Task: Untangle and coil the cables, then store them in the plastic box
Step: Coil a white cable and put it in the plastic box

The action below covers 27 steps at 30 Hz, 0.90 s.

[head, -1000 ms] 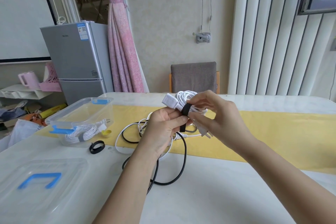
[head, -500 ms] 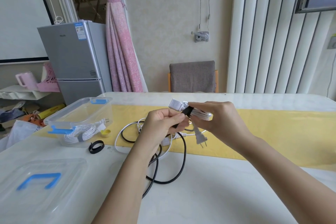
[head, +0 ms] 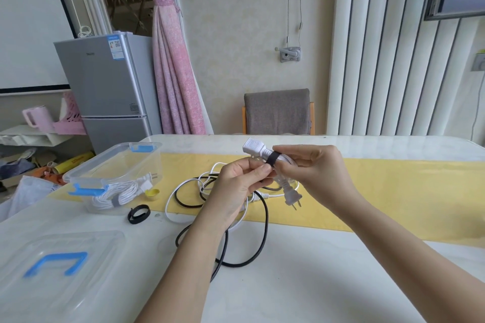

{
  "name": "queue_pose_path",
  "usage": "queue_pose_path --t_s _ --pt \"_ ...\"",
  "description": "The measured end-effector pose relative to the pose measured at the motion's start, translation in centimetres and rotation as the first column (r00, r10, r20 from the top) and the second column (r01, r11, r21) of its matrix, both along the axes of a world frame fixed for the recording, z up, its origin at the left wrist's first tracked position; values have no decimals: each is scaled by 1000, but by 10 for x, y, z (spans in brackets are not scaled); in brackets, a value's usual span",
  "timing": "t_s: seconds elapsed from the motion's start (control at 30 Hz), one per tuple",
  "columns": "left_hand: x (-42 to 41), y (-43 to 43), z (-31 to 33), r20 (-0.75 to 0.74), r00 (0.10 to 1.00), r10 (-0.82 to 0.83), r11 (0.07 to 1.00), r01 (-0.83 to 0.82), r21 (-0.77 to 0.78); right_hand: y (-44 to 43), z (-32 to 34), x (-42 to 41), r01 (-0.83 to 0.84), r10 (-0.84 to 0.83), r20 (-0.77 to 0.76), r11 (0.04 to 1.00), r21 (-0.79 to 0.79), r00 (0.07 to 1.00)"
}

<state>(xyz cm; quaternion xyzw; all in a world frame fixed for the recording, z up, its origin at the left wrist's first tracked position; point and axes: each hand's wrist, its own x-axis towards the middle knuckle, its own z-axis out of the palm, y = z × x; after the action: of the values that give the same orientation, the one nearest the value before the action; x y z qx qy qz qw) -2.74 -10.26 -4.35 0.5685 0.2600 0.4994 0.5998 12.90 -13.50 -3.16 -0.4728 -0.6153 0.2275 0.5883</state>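
Bundle [head: 284, 158] of white cable is held in the air over the middle of the table [head: 315, 283], above the yellow runner [head: 393, 191]. Its long axis runs almost level, left to right, the left end slightly higher. Its blocky white connector [head: 253, 147] sticks out on the left, pointing toward the far left corner. Its plug [head: 291, 195] hangs underneath, prongs aimed down and a little right. A black strap [head: 271, 158] wraps the bundle close to the connector end.

The left hand [head: 236, 186] has thumb and forefinger closed together on the strap's lower part. The right hand [head: 320, 173] has its fingers curled round the bundle's right end and hides it.

Under the hands, a black cable [head: 266, 223] and a loose white cable [head: 170, 196] lie looped over each other. Toward the far left corner stands the open clear box [head: 126, 165], holding a second bundle [head: 118, 193] of white cable bound with a grey band. A black ring strap [head: 138, 214] lies just beside the box. The lid [head: 99, 249] sits at the near left corner.
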Motion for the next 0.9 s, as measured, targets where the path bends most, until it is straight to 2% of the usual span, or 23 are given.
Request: queue_pose_path --t_s 0.13,0.3,0.4,0.63,0.8,0.9 --pt "0 0 0 38 999 -35 999 36 -29 3 0 1 -110 94 -188 991 -80 978" --pt "1 3 -3 80 997 21 998 -16 -68 9 -4 -1 -285 206 -417 949 -136 885" --pt "2 3 -3 46 998 44 998 -42 -44 10 -4 0 -382 271 -497 914 -135 824" --pt "4 0 -2 -84 977 197 980 -196 23 12 -7 3 -405 321 -433 907 -115 842" --pt "11 -6 -2 -61 957 285 958 -282 46 10 -9 3 -326 274 -343 940 -102 898" --pt "11 -5 -3 -55 941 334 942 -334 23 8 -10 0 -331 282 -337 939 -97 898"
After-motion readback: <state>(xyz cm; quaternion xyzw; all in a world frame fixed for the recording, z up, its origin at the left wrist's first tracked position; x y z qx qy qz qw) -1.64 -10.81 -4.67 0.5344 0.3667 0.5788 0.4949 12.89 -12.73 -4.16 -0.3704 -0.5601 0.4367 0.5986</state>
